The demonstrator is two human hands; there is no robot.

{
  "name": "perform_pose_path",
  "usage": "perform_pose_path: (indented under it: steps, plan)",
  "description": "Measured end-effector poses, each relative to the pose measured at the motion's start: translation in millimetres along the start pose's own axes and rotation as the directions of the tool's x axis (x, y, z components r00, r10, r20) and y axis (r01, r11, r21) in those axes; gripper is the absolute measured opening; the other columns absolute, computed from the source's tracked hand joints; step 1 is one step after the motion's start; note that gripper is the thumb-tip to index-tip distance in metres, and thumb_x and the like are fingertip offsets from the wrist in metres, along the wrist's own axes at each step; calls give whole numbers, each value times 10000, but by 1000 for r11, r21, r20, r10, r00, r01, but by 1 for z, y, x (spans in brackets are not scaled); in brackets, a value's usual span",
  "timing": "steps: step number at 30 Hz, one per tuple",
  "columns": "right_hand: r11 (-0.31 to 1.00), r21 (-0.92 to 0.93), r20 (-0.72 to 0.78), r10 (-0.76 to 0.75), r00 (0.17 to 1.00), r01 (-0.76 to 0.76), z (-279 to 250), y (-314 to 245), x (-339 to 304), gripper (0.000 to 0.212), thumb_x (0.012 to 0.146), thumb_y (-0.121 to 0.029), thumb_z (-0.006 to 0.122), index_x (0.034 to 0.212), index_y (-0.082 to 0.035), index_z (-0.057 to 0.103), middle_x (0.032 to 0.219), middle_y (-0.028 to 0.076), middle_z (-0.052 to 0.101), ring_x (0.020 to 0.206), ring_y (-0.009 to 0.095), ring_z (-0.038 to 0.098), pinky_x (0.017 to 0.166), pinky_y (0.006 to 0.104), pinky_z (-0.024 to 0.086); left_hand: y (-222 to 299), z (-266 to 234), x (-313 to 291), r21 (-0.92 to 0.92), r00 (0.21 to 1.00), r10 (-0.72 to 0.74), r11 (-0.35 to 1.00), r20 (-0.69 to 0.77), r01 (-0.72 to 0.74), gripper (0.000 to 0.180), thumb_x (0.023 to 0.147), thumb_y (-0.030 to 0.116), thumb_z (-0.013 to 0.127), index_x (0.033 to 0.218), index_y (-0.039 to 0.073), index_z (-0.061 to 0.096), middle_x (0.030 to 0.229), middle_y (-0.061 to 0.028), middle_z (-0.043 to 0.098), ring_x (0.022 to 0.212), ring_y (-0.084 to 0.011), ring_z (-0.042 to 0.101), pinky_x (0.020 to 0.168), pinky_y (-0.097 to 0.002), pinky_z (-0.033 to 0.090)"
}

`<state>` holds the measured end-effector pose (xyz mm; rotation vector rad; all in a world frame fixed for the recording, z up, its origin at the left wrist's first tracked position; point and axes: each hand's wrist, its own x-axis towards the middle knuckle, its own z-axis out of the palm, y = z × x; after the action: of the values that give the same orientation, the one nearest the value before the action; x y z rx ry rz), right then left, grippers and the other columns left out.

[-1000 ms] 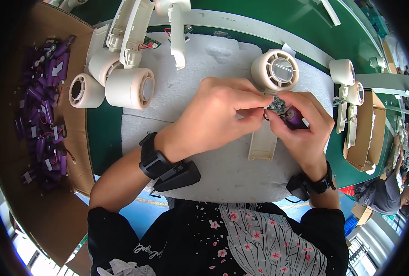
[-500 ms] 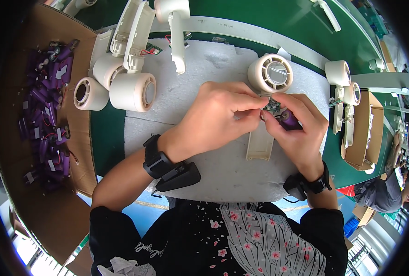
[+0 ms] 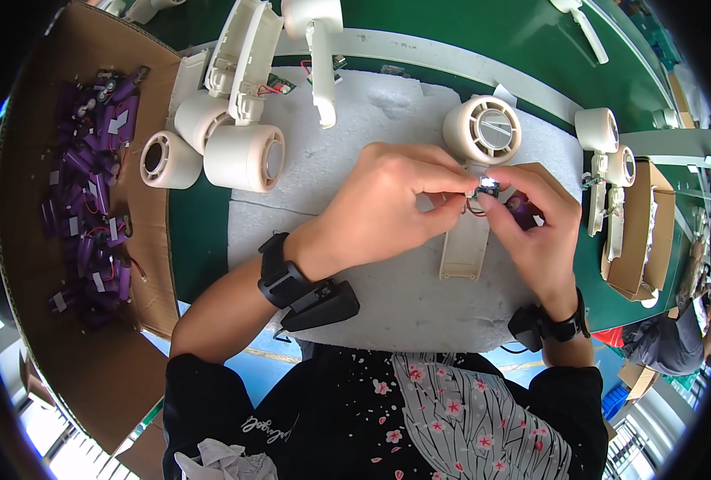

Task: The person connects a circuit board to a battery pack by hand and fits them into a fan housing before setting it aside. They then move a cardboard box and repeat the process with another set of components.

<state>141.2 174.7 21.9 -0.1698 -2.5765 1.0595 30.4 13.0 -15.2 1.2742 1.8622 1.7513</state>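
Note:
Between the thumb and forefinger of my right hand is a small green circuit board, whose surface now shines brightly. A purple cylindrical battery lies partly hidden behind that hand's fingers. My left hand is closed in a pinch at the board's left edge; the fingertips hide what lies between them. Thin red and black wires loop below the board. Under both hands is an open cream handle shell, joined to or lying below a round white fan head; the hands cover the link.
White foam covers the work area. At left stands a cardboard box of purple batteries. Fan heads and opened handles lie at far left; more fan parts and a small carton are at right.
The board has tilted between my fingers, its face now catching the light. The wires below it show more clearly. The whole view has shifted slightly, while both hands keep their pinch.

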Motion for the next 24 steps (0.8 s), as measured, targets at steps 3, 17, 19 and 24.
perform_pose_path:
  steps: [3, 17, 19, 24]
  plan:
    - [997, 55, 65, 57, 996, -60, -5, 0, -2, 267, 731, 30, 735, 986, -18, 669, 879, 43, 646, 632, 51, 526, 543, 187, 409, 2, -1, 0, -3, 1000, 2, 1000, -14, -2, 171, 725, -4, 711, 893, 24, 725, 869, -99, 688, 657, -190, 670, 604, -290, 546]
    - [999, 10, 79, 48, 996, -49, -2, 5, -5, 246, 722, 14, 743, 946, -21, 647, 851, 38, 625, 609, 61, 520, 538, 198, 412, 9, 4, -1, 115, 980, -140, 986, 141, 124, 488, 678, -13, 755, 1126, 90, 590, 977, -47, 601, 731, -150, 599, 610, -270, 498]
    - [998, 7, 84, 57, 995, -57, -2, 4, -5, 248, 720, 11, 745, 945, -21, 645, 847, 38, 623, 609, 63, 523, 540, 200, 415, 9, 7, -1, 137, 979, -146, 982, 145, 126, 496, 676, -14, 753, 1131, 88, 583, 978, -48, 600, 722, -153, 599, 603, -274, 495]
    - [1000, -4, 73, 29, 997, -28, -2, 5, -3, 237, 713, 0, 755, 927, -25, 656, 835, 51, 629, 612, 94, 561, 544, 218, 443, 9, 11, -3, 120, 988, -129, 986, 85, 118, 459, 690, -35, 712, 1112, 78, 571, 974, -52, 594, 697, -159, 592, 595, -278, 489]
